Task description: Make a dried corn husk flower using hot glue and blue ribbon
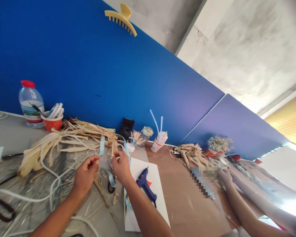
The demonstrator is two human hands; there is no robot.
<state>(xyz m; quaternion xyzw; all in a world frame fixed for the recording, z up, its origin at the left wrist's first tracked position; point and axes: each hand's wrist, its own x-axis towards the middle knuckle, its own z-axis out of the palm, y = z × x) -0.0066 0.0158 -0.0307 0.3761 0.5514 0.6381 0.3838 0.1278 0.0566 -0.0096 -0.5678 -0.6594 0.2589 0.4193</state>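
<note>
My right hand [120,166] is closed in a pinch on a narrow strip of dried corn husk [113,144] that stands up from the fingertips. To its left, my left hand [86,173] is also pinched shut, its fingertips just below a short piece of light blue ribbon [102,145]. Whether it holds anything is too small to tell. More blue ribbon [111,179] lies between the hands, by the black handle of a tool [111,188]. Right of my right forearm, a blue glue gun [146,185] rests on a white board [160,184].
Dried husks [39,153] and a white cord [54,184] spread over the left. Behind stand a bottle [31,102], a red cup [52,123], a black phone-like object [127,127] and a paper cup [158,144]. At right, another person's hands [225,177] work near more husks [191,153].
</note>
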